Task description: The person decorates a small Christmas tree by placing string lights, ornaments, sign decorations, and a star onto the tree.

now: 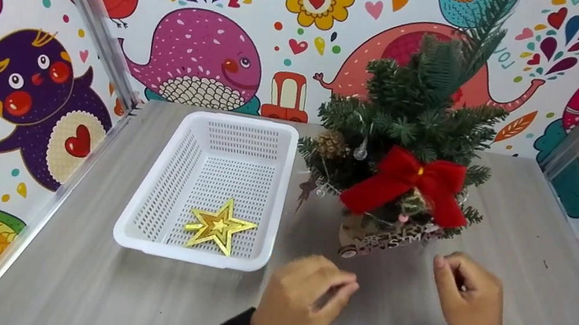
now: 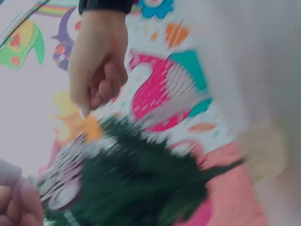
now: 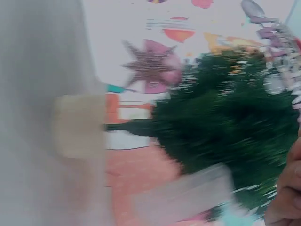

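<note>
A small green Christmas tree [image 1: 408,118] stands on the right half of the table, with a red bow [image 1: 418,187] on its front. Below the bow is a cut-out lettered sign [image 1: 394,239]. My left hand [image 1: 303,306] is in front of the tree and to its left, its fingers curled with nothing visible between them. Just right of the sign, my right hand [image 1: 468,304] is also curled, seemingly around nothing. Both hands appear apart from the tree. The left wrist view shows the tree [image 2: 141,179] blurred, with my right hand [image 2: 96,70] beyond it.
A white perforated basket [image 1: 191,255] sits left of the tree, holding a gold star ornament [image 1: 223,226]. A pinecone [image 1: 331,143] and a clear drop ornament [image 1: 360,152] hang on the tree's left side. Patterned panels [image 1: 207,54] and metal posts [image 1: 98,7] bound the table.
</note>
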Demonstrator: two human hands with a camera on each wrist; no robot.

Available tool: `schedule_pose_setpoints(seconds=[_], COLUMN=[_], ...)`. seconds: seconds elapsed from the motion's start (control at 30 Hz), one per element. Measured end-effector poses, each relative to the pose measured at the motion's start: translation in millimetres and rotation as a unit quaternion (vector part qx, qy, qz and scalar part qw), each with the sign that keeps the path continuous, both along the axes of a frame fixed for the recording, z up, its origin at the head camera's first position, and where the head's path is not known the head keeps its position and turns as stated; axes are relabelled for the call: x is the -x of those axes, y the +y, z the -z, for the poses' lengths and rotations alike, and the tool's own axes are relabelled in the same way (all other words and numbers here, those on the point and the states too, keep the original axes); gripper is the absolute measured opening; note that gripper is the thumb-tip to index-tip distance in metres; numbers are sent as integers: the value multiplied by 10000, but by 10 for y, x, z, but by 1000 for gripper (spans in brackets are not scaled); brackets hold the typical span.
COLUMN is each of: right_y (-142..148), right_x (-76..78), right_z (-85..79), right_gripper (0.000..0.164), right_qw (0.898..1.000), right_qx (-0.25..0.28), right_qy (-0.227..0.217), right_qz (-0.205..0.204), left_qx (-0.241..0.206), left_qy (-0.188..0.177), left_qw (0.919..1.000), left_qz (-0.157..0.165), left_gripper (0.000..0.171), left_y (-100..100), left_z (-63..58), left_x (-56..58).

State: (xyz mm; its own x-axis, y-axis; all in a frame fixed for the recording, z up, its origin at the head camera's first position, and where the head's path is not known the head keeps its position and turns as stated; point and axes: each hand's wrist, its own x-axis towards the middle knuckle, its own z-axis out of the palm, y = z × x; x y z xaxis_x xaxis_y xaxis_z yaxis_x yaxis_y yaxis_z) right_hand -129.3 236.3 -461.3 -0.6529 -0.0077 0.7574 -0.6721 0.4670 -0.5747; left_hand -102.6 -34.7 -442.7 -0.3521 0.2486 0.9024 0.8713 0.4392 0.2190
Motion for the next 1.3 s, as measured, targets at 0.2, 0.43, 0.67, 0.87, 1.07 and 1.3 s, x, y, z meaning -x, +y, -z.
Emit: schedule_pose_setpoints(seconds=[0.2, 0.43, 0.67, 0.87, 1.07, 1.3], right_y=[70, 4, -117, -169, -199, -199], right_x=[15, 44, 6, 13, -27, -47], right_z=[300, 426, 491, 612, 634, 602], right_gripper=[35, 33, 32, 19, 60, 55], right_qw=[9971, 9956, 9921, 9777, 9316, 9049], right_qx=[-1, 86, -108, -1404, -2651, -3294], right_qy=[-749, -921, -1176, -1532, -2482, -2696], right_qz=[119, -164, -429, -319, -128, 53], left_qx=[-97, -617, 1778, 3919, 4643, 4867], left_qy=[-555, -1167, -4399, -5295, -5780, -5522], left_qw=[9981, 9867, 8546, 7192, 6440, 6506], left_qz=[264, -947, -2110, -2211, -1887, -1870], left_gripper=[6, 10, 51, 82, 100, 78], left_y=[-81, -681, -1331, -1670, -1712, -1624], left_z=[-27, -582, -517, -89, 11, 69], left_x=[47, 668, 1374, 1444, 1385, 1389])
